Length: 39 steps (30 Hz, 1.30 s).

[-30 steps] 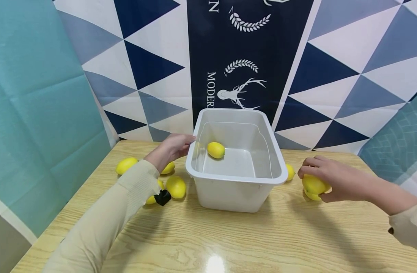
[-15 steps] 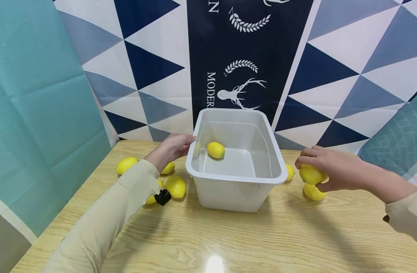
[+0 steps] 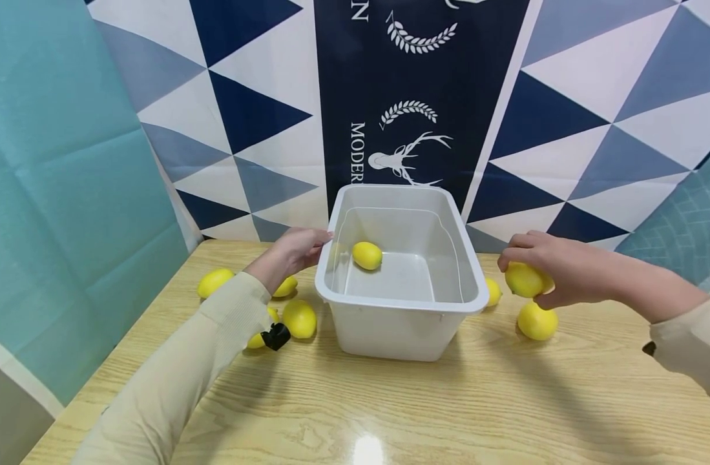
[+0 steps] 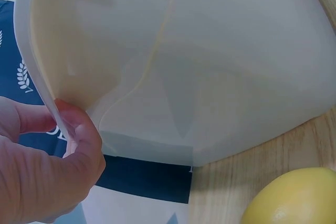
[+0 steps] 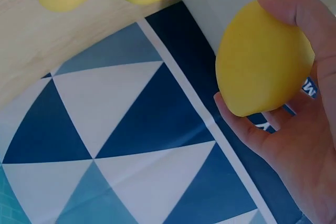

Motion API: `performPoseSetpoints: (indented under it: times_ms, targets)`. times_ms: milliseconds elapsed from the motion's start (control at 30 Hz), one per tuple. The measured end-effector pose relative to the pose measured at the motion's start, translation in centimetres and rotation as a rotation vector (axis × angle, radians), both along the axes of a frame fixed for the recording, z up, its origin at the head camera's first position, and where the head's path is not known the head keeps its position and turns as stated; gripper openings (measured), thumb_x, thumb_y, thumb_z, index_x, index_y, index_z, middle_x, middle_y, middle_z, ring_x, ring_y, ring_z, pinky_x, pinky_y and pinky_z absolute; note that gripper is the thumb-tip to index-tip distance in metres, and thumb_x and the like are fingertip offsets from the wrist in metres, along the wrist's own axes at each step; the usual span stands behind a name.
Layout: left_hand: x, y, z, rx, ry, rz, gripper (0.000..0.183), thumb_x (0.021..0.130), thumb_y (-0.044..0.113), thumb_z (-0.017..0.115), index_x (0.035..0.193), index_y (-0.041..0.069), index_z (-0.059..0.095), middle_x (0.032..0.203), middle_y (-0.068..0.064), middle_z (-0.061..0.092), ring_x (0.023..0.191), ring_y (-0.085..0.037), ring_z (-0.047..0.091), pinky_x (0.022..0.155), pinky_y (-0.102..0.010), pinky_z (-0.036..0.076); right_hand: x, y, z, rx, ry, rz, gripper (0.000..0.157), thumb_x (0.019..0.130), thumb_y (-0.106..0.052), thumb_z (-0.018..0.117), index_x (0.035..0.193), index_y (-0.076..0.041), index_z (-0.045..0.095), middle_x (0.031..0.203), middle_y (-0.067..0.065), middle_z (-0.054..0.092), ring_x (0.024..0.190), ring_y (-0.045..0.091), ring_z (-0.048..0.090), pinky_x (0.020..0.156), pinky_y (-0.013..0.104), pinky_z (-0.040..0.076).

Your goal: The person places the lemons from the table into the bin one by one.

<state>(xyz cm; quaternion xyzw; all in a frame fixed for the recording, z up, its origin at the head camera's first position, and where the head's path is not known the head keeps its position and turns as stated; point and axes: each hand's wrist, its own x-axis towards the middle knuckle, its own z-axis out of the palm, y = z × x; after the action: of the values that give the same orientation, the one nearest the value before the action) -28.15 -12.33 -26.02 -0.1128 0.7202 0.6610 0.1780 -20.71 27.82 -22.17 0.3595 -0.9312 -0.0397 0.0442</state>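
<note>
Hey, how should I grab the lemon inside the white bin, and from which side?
Probably from above, through the open top of the bin, pinching the lemon across its rounded middle: it lies on its side, uncovered, with walls all around.

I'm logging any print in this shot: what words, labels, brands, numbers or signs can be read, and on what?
"MODER", sideways on the dark wall panel, ending at the rim of the white box.
"N", higher on that panel, near the head view's top edge.
Letters beside the left hand and right hand in the wrist views: partly hidden, not readable as words.
No print shows on the box or lemons.
</note>
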Motion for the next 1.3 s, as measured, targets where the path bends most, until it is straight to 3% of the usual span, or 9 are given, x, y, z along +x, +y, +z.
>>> performPoseSetpoints:
  times_ms: [400,900,1167,1300]
  targets:
    - [-0.1,0.0,0.0,-0.002,-0.003,-0.002,0.039,0.098,0.020,0.058,0.134,0.005,0.056,0.129,-0.008,0.055,0.096,-0.016,0.054,0.106,-0.029,0.049,-0.7,-0.9,1.7,-0.001,-0.071,-0.045,0.062,0.054,-0.005,0.090,0.103,-0.031,0.062,0.103,-0.009,0.057,0.092,0.012,0.052,0.072,0.027,0.053]
    - [0.0,-0.1,-0.1,0.007,0.002,-0.017,0.039,0.099,0.020,0.057,0.135,0.006,0.056,0.131,-0.008,0.054,0.099,-0.016,0.054,0.108,-0.030,0.047,-1.7,-2.2,3.4,-0.023,-0.083,-0.051,0.058,0.060,-0.006,0.089,0.106,-0.027,0.061,0.107,-0.001,0.059,0.096,0.018,0.052,0.076,0.034,0.054]
    - [0.1,-0.1,-0.1,0.001,0.017,-0.016,0.039,0.098,0.019,0.056,0.134,0.003,0.056,0.120,-0.005,0.056,0.090,-0.012,0.055,0.091,-0.021,0.052,-2.4,-3.3,4.2,-0.030,-0.092,-0.041,0.058,0.059,-0.007,0.090,0.107,-0.023,0.062,0.105,0.001,0.060,0.095,0.019,0.054,0.078,0.037,0.056]
    - [0.1,-0.1,-0.1,0.003,0.017,-0.012,0.038,0.099,0.018,0.056,0.133,0.003,0.057,0.121,-0.006,0.057,0.091,-0.011,0.056,0.090,-0.021,0.052,-2.9,-4.0,4.6,-0.024,-0.103,-0.038,0.056,0.060,-0.007,0.089,0.108,-0.021,0.063,0.105,0.002,0.060,0.095,0.020,0.054,0.078,0.038,0.057]
